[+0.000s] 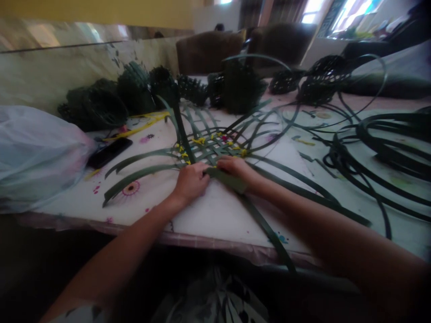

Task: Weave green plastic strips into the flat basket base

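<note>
A half-flat lattice of dark green woven strips lies on the table, with yellow ties at several crossings and long loose ends fanning outward. At its near edge my left hand is closed, fingers curled on a green strip. Just to the right, my right hand pinches the same edge, its fingertips pressed on the strip; the exact grip is partly hidden. One strip end runs from there over the table's front edge. Another strip rises upright beside my left hand.
Coiled green strips lie on the right. Dark woven baskets stand along the back. A white plastic bag and a black phone sit at the left. Brown chairs are behind the table.
</note>
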The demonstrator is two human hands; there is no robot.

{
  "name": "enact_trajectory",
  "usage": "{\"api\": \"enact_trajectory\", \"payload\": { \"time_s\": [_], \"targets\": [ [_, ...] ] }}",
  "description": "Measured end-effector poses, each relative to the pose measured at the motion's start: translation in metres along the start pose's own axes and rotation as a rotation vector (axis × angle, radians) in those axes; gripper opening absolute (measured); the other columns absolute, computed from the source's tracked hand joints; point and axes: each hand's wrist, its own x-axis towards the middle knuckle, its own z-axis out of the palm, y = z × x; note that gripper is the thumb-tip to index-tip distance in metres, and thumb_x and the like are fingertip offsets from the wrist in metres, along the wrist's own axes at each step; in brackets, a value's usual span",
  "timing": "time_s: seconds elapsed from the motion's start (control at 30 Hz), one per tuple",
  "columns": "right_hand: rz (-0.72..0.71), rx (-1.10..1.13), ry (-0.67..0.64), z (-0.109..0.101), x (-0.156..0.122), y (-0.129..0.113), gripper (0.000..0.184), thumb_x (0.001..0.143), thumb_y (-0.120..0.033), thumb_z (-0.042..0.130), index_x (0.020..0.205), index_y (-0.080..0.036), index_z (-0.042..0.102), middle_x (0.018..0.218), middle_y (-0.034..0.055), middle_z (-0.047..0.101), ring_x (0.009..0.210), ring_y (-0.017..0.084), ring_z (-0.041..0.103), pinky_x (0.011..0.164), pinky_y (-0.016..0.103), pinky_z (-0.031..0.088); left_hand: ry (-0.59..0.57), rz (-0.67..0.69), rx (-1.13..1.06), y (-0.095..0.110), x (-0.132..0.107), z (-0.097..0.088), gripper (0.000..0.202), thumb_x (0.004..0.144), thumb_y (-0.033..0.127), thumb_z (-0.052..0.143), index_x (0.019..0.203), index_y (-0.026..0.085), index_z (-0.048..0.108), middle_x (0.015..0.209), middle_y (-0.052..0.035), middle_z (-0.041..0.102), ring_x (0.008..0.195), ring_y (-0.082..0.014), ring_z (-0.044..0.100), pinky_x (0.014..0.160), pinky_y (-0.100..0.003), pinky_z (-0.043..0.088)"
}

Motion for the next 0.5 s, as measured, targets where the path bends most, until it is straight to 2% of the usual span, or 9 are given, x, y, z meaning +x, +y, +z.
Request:
{"api": "enact_trajectory", "payload": {
  "time_s": [0.07, 0.23, 0.37, 0.5],
  "targets": [
    [0.061, -0.111, -0.030, -0.003, -0.001, -0.004, 0.014, 0.086, -0.008, 0.050, 0.076, -0.015, 0.057, 0.085, 0.0039, 0.057, 0.076, 0.014, 0.052, 0.069, 0.024, 0.035, -0.018, 0.037, 0.044, 0.000, -0.001, 0.003, 0.023, 0.084, 0.008, 0.055, 0.084, 0.019, 0.075, 0.093, -0.0041, 0.075, 0.089, -0.0186, 0.069, 0.081, -0.029, 0.053],
    [0.163, -0.306, -0.140, -0.015, -0.010, -0.015, 0.013, 0.092, -0.012, 0.047, 0.090, -0.015, 0.060, 0.094, 0.0079, 0.062, 0.080, 0.017, 0.057, 0.069, 0.026, 0.037, 0.040, 0.077, 0.063, -0.004, -0.003, 0.011, 0.032, 0.087, 0.007, 0.057, 0.105, 0.024, 0.076, 0.101, -0.0026, 0.075, 0.093, -0.0177, 0.069, 0.084, -0.029, 0.054],
    [0.223, -0.405, -0.165, -0.023, -0.026, -0.033, 0.014, 0.090, -0.011, 0.051, 0.100, -0.015, 0.060, 0.099, 0.0102, 0.064, 0.081, 0.019, 0.060, 0.067, 0.028, 0.039, 0.024, 0.070, 0.069, -0.004, -0.004, 0.012, 0.025, 0.086, 0.008, 0.059, 0.097, 0.021, 0.078, 0.097, -0.0035, 0.075, 0.090, -0.0183, 0.069, 0.083, -0.030, 0.054],
    [0.304, -0.377, -0.165, -0.022, -0.047, -0.059, 0.022, 0.088, -0.008, 0.048, 0.102, -0.016, 0.062, 0.096, 0.0105, 0.067, 0.079, 0.020, 0.062, 0.070, 0.030, 0.043, 0.042, 0.076, 0.053, -0.004, -0.005, 0.013, 0.025, 0.087, 0.009, 0.060, 0.098, 0.021, 0.078, 0.100, -0.0037, 0.075, 0.092, -0.0188, 0.069, 0.083, -0.030, 0.054]
  ]
}}
